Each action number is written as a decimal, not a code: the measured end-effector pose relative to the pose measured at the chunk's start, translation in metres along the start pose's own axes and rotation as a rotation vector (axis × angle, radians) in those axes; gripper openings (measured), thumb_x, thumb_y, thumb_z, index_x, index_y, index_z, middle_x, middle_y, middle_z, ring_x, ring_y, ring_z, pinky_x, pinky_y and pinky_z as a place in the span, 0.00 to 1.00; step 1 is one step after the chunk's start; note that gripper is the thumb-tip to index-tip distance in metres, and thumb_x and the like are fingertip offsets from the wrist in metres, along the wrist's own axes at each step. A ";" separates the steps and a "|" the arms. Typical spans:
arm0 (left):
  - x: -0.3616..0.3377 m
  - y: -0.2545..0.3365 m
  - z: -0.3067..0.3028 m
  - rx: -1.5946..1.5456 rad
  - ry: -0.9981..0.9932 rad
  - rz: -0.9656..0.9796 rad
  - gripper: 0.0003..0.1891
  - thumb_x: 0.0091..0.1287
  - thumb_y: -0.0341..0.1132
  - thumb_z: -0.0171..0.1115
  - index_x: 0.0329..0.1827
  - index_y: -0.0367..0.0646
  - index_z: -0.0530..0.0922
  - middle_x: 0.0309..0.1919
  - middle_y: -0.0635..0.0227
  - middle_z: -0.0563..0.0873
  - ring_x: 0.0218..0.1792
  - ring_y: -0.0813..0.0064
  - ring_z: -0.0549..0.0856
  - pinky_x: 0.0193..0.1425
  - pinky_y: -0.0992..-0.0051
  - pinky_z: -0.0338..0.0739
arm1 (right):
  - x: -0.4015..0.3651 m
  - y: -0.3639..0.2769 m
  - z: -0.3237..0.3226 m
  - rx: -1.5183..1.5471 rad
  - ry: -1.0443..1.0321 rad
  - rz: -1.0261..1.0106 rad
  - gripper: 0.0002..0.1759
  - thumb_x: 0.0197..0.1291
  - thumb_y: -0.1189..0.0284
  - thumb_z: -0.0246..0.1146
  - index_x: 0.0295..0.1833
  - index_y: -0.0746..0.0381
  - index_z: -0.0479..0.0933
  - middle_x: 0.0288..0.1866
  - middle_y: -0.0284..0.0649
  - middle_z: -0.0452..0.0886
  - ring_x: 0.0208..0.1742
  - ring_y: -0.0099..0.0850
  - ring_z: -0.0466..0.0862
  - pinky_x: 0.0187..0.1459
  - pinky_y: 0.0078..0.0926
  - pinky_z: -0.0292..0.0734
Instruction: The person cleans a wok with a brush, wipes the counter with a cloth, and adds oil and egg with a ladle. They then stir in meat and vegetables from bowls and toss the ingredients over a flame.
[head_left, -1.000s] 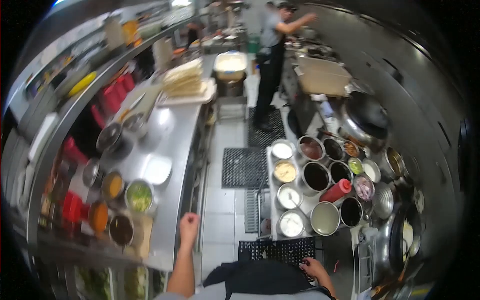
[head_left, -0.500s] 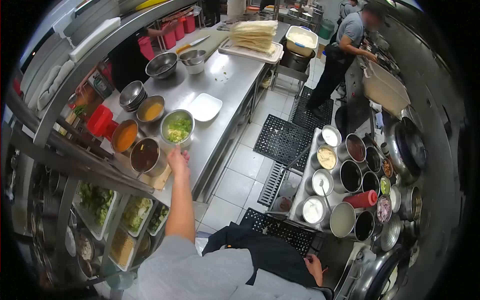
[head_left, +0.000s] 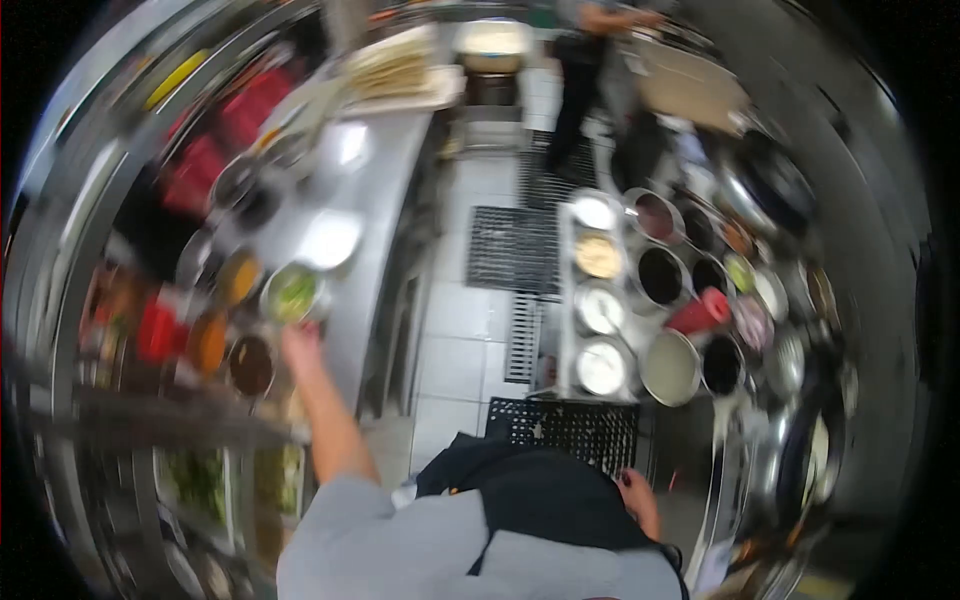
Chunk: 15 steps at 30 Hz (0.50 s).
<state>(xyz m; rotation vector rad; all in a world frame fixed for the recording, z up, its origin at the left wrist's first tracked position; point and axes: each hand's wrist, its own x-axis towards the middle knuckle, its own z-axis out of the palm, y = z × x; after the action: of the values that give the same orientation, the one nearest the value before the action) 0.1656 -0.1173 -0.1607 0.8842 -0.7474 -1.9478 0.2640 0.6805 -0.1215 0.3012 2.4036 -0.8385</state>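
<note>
A metal bowl (head_left: 297, 293) of chopped green and pale vegetables stands on the steel counter at left. My left hand (head_left: 302, 345) is at its near rim, fingers drawn together. Blur hides whether they grip the rim or something small. Just left of that hand stands a metal pot of brown sauce (head_left: 251, 364). My right hand (head_left: 638, 503) is low beside the black apron (head_left: 545, 490), its fingers curled. A small dark spot shows at its fingertips; I cannot make out what it is.
Beyond the bowl lies a white dish (head_left: 331, 238). Orange sauce (head_left: 207, 341) and yellow liquid (head_left: 239, 277) fill two other containers. To the right, a cart holds several pots and a red bottle (head_left: 700, 312). Perforated black mats (head_left: 565, 425) cover floor. Another person (head_left: 578, 85) stands ahead.
The view has swung right and blurred, so the counter shifts left. My left hand stays by the vegetable bowl's near rim. My right hand appears slightly higher.
</note>
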 end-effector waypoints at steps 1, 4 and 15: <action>-0.019 0.010 0.011 0.032 -0.007 0.000 0.12 0.75 0.40 0.56 0.48 0.38 0.76 0.40 0.61 0.80 0.40 0.65 0.80 0.45 0.64 0.81 | 0.005 0.013 0.006 -0.034 0.009 -0.029 0.25 0.61 0.60 0.68 0.60 0.62 0.79 0.41 0.49 0.87 0.45 0.47 0.87 0.48 0.41 0.81; -0.033 0.026 0.009 1.029 -0.179 0.311 0.14 0.72 0.37 0.63 0.56 0.41 0.81 0.37 0.69 0.83 0.34 0.69 0.83 0.44 0.72 0.80 | 0.005 0.023 0.013 -0.094 0.030 -0.061 0.25 0.62 0.59 0.66 0.60 0.60 0.79 0.44 0.51 0.86 0.48 0.51 0.86 0.50 0.44 0.80; -0.144 -0.043 0.126 0.887 -0.603 0.529 0.24 0.73 0.41 0.62 0.64 0.30 0.76 0.57 0.54 0.84 0.55 0.57 0.84 0.62 0.57 0.78 | -0.054 0.094 -0.081 0.927 0.865 0.183 0.23 0.66 0.68 0.64 0.64 0.62 0.70 0.33 0.37 0.81 0.28 0.26 0.85 0.21 0.25 0.77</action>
<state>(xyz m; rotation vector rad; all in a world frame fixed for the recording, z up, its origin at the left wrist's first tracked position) 0.1015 0.0484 -0.0790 0.4584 -2.0591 -1.3548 0.3077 0.8036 -0.0854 1.4582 2.4152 -1.9939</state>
